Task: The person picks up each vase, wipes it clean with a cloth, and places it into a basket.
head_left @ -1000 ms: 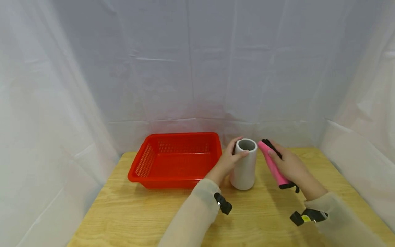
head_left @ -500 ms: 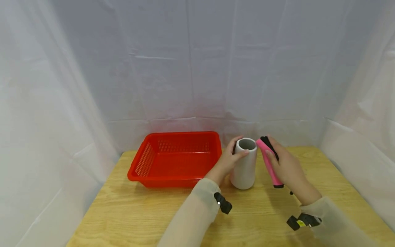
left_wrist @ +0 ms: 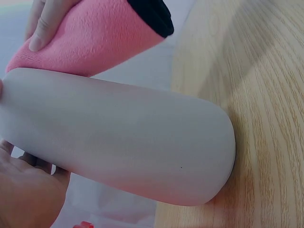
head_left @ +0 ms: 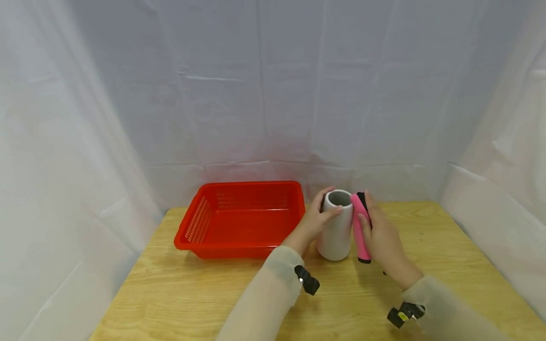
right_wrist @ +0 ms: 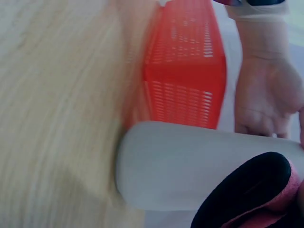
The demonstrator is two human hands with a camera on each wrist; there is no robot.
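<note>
Pink roll [head_left: 359, 227] upright, long axis vertical, touching the white cup [head_left: 337, 226]; right hand [head_left: 381, 239] fingers curled around roll, left hand [head_left: 314, 222] gripping cup.

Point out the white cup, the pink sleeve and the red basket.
white cup [head_left: 337, 237], head view, on its side wall.
pink sleeve [head_left: 359, 232], head view, on its pink middle.
red basket [head_left: 239, 244], head view, on its near rim.
</note>
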